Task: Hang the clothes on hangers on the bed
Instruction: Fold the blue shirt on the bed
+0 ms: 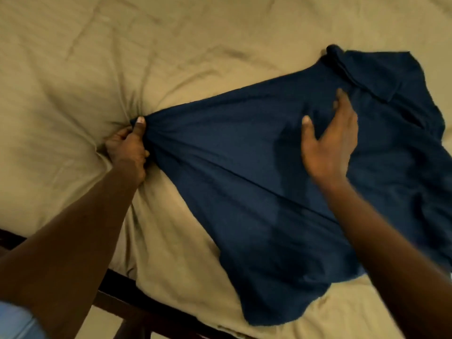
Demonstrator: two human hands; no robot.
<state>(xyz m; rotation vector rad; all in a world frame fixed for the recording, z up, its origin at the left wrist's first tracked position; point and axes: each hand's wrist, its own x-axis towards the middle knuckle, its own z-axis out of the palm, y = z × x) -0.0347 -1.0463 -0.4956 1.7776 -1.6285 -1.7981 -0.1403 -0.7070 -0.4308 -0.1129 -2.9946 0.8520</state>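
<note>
A dark navy shirt (244,167) with a collar lies spread across the tan bed sheet (122,57); its collar is at the far right. My left hand (128,148) grips a bunched edge of the shirt at its left end, pulling the cloth taut. Over the shirt's upper middle, my right hand (330,140) is open with fingers spread, just above or lightly on the fabric. No hanger is in view.
The dark wooden bed frame (127,304) runs along the near edge at the lower left. Wrinkled sheet covers the bed to the left of and beyond the shirt. A bit of light blue cloth (14,321) shows at the bottom left corner.
</note>
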